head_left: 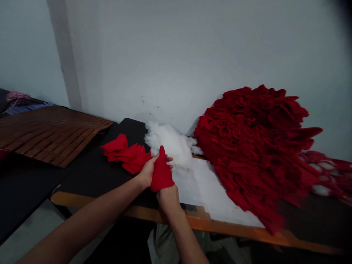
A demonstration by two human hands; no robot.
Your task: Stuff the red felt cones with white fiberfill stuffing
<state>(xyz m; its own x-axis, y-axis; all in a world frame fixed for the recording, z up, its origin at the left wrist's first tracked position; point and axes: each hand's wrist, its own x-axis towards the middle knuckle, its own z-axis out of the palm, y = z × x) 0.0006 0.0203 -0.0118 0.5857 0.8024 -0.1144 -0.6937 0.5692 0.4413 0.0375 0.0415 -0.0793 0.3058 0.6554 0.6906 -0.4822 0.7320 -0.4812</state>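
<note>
Red cloth cone (pixel 161 172), tip upward, sits over the black tabletop (pixel 93 176) near its orange edge. Left hand (pixel 147 172) wraps it, fingers spread around the far side; right hand (pixel 167 198) lies at its base, grip hidden by the cloth. Adjacent: white fiber stuffing (pixel 169 141), loose red cloth pieces (pixel 126 156), large red cloth heap (pixel 253 150).

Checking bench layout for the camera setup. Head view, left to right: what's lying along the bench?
slatted brown mat → small pile of red cloth pieces → white fluffy stuffing → large heap of red cloth pieces
</note>
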